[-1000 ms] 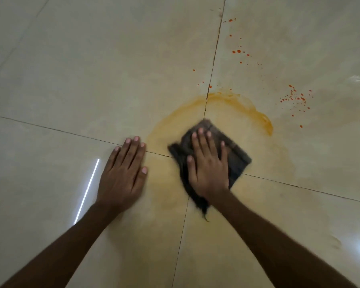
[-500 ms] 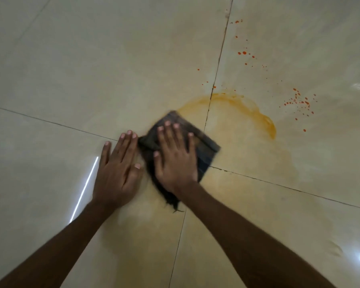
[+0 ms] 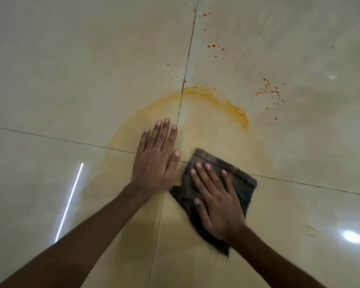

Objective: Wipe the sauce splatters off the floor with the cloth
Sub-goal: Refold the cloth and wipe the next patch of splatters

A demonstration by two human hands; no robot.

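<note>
Your right hand [image 3: 218,202] lies flat with fingers straight, pressing the dark folded cloth [image 3: 241,185] onto the floor [image 3: 71,59] just right of where the grout lines [image 3: 187,59] cross. Your left hand [image 3: 156,161] rests open and palm down on the tile beside it, holding nothing, with its thumb close to the cloth's upper corner. The cloth sits inside a pale orange film whose darker rim [image 3: 235,110] arcs above both hands. Red droplets lie beyond that rim, one cluster [image 3: 270,92] at upper right and another [image 3: 213,46] farther up. Press with the whole palm so the cloth does not bunch, and work from the rim inward to gather the film and not spread it. Take the droplets with a clean face of the cloth. Your left palm appears to rest in the film and may track it.
</note>
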